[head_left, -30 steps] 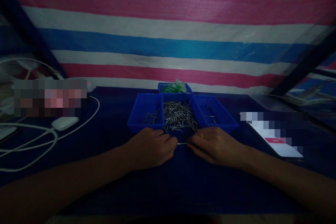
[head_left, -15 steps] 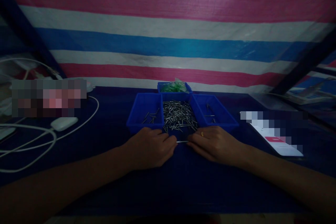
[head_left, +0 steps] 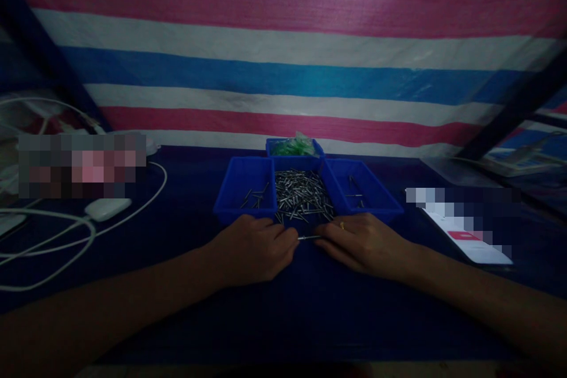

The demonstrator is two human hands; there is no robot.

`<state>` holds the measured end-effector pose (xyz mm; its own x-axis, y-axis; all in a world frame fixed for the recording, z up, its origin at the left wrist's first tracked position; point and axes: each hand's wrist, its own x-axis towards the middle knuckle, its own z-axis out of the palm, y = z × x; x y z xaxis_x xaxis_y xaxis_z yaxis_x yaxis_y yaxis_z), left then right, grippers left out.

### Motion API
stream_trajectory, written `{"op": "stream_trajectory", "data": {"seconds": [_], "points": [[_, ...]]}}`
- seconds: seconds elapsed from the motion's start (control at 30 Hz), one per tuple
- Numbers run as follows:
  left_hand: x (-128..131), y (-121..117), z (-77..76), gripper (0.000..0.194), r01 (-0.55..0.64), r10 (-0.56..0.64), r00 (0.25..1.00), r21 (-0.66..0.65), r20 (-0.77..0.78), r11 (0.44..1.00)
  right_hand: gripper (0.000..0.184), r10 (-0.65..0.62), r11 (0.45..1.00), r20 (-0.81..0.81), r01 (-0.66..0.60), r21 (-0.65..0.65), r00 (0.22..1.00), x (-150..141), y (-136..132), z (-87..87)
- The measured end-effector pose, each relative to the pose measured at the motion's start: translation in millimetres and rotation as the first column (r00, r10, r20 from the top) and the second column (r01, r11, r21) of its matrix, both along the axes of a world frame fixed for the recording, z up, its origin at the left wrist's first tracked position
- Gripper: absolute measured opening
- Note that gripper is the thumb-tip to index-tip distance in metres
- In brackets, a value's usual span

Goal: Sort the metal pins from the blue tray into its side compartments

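Between my two hands, just in front of the metal pile, a thin silvery blind rivet (head_left: 309,237) lies nearly level. My left hand (head_left: 259,248) is closed, its thumb and fingertips pinching the rivet's left end. At the other end, the closed fingers of my right hand (head_left: 358,242), which wears a ring, grip the thin stem. Beyond them is a heap of similar rivets (head_left: 303,192). A blue bin (head_left: 245,174) on the left and another blue bin (head_left: 361,174) on the right flank the heap, each with a few rivets inside.
Behind the heap stands a small blue bin with a green plastic bag (head_left: 296,144). White cables (head_left: 86,227) and a white case (head_left: 108,208) lie on the blue tabletop (head_left: 283,319) at left. On the right is a lit phone (head_left: 472,242). A striped sheet (head_left: 283,80) hangs behind.
My right fingers have shifted very slightly, and a little more of the rivet's right end shows. My left hand and the bins look unchanged.
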<state>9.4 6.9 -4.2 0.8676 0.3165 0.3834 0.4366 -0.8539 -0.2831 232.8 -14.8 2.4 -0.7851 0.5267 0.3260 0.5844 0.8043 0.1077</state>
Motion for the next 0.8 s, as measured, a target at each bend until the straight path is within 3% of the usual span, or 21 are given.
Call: {"op": "stream_trajectory", "data": {"seconds": [0.33,0.57,0.8], "points": [[0.4,0.7,-0.5,0.014,-0.007,0.007,1.0,-0.013,0.017,1.0,0.029,0.004,1.0,0.039,-0.003,-0.022,0.999,-0.4,0.8,-1.4],[-0.1,-0.9,-1.5,0.016,-0.01,0.01,1.0,0.004,0.02,1.0,0.025,-0.01,0.998,-0.057,0.007,-0.055,0.998,-0.6,-1.0,0.8],[1.4,0.1,-0.9,0.018,-0.04,0.039,0.999,-0.034,-0.017,0.999,0.021,0.094,0.995,0.039,-0.092,-0.046,0.995,-2.1,-0.7,3.0]]}}
